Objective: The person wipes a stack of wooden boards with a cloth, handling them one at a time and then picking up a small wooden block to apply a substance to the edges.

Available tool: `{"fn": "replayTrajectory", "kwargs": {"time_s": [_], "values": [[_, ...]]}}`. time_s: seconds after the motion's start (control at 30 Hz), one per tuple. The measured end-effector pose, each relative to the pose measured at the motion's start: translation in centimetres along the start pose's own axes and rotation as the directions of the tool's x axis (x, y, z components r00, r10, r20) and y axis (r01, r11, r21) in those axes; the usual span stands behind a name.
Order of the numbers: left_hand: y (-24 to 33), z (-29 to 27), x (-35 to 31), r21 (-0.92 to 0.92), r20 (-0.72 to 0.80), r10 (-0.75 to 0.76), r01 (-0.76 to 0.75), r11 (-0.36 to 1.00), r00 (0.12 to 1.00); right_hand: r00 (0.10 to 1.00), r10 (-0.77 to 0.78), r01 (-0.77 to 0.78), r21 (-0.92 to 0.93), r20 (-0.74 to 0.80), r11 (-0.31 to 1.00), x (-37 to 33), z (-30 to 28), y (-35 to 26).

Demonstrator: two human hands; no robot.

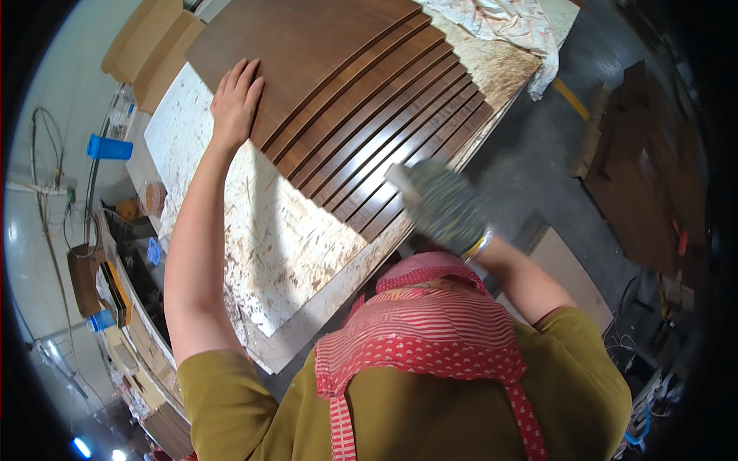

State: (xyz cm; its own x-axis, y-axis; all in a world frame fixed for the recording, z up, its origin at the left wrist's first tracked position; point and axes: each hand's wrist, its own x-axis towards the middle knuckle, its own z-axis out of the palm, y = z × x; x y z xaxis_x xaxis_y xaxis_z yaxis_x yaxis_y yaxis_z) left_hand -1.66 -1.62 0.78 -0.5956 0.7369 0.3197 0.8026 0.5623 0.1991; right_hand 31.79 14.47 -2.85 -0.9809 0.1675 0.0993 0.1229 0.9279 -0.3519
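Several dark brown wooden boards [330, 84] lie fanned like steps on the table, each overlapping the one beneath. My bare left hand [235, 104] rests flat near the left edge of the top board, fingers stretched out. My right hand [446, 203], in a grey-green patterned glove, is over the near right end of the fan, close to the lowest boards. It is smeared by motion. A pale flat piece [399, 183] shows at its fingertips, and its kind cannot be made out. Light glares off the boards beside this hand.
The white table top [284, 230] is spattered with brown stain. A stained white cloth [500, 27] hangs over its far right corner. An open cardboard box [154, 50] and a blue cup [109, 147] are at the left. More brown panels [646, 177] stand beyond the floor at right.
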Motion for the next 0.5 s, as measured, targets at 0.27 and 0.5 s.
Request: {"fn": "replayTrajectory", "kwargs": {"time_s": [0.27,0.5], "values": [[-0.6,0.2,-0.3,0.029,-0.008,0.001,-0.001,1.000,1.000,0.892,-0.260,0.352,0.209,-0.369,0.912,-1.6,0.0,-1.3],[0.7,-0.1,0.2,0.053,-0.010,-0.003,0.003,0.999,1.000,0.796,0.331,-0.272,0.188,-0.507,0.944,1.8,-4.3,15.0]]}}
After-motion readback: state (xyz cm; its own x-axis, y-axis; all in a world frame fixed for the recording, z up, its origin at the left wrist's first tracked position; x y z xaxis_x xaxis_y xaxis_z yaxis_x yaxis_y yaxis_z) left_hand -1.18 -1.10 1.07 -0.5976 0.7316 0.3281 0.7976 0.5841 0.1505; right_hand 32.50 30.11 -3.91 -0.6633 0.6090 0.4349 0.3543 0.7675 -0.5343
